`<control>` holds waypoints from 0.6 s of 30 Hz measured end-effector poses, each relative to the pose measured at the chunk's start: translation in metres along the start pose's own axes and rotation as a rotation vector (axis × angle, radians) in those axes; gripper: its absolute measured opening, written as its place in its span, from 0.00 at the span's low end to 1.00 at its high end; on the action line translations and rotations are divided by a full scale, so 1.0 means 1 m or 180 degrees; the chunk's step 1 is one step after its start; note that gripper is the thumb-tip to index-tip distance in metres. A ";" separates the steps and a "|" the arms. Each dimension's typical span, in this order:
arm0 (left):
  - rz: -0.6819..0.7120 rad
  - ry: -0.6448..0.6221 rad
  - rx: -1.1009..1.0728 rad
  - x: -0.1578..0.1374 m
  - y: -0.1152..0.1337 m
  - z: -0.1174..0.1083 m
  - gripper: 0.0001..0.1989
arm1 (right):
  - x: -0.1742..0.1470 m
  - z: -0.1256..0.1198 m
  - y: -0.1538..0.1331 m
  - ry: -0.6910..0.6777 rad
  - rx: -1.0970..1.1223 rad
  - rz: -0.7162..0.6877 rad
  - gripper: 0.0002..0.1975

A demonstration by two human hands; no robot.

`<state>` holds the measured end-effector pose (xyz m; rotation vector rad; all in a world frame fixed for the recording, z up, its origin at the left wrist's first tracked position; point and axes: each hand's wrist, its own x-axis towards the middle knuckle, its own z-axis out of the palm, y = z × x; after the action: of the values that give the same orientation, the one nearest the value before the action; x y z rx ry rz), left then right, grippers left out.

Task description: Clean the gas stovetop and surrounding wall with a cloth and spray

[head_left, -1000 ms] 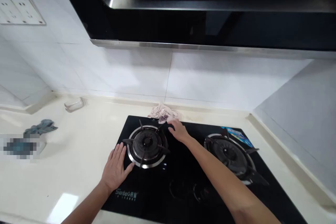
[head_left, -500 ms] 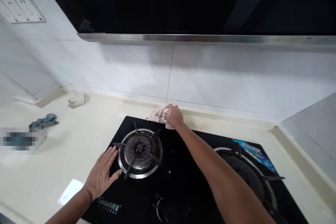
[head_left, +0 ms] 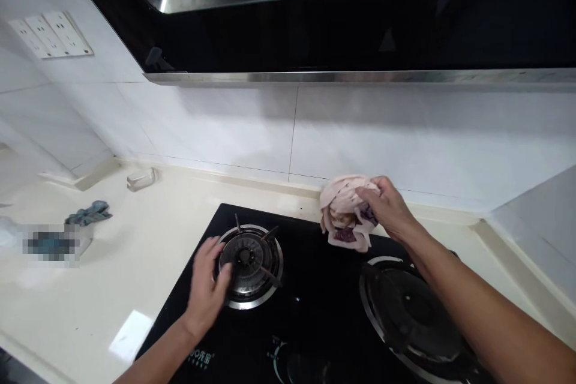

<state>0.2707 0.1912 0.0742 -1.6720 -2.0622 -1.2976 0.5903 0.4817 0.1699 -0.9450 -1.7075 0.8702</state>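
Note:
My right hand [head_left: 387, 207] grips a crumpled pale pink cloth [head_left: 344, 207] with dark stains, which hangs over the back edge of the black glass gas stove [head_left: 319, 288]. Over the near left side of the left burner [head_left: 246, 259] is my left hand [head_left: 209, 285], holding nothing, its fingers apart and slightly bent. It covers part of that burner's pan support. The right burner [head_left: 416, 312] lies below my right forearm, which hides some of it.
A black range hood [head_left: 315, 42] with a steel edge juts out above the stove. On the cream counter [head_left: 103, 279] at left lie a dark grey-blue rag [head_left: 90, 213] and a small clear container [head_left: 141, 179]. Wall sockets [head_left: 54, 35] sit at upper left.
My right hand has moved right and lifted the cloth, whose stained side now shows. My left hand has come off the stove's left edge toward the left burner. The view has shifted slightly.

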 end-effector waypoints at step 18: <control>-0.0114 -0.3697 0.1734 0.057 0.114 0.169 0.66 | -0.021 0.093 0.020 -0.1786 -0.2490 -0.0439 0.25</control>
<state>0.4110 0.3494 0.0654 -2.3006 -2.5639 0.4579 0.5102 0.4605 0.1181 -1.1167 -2.6635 0.3660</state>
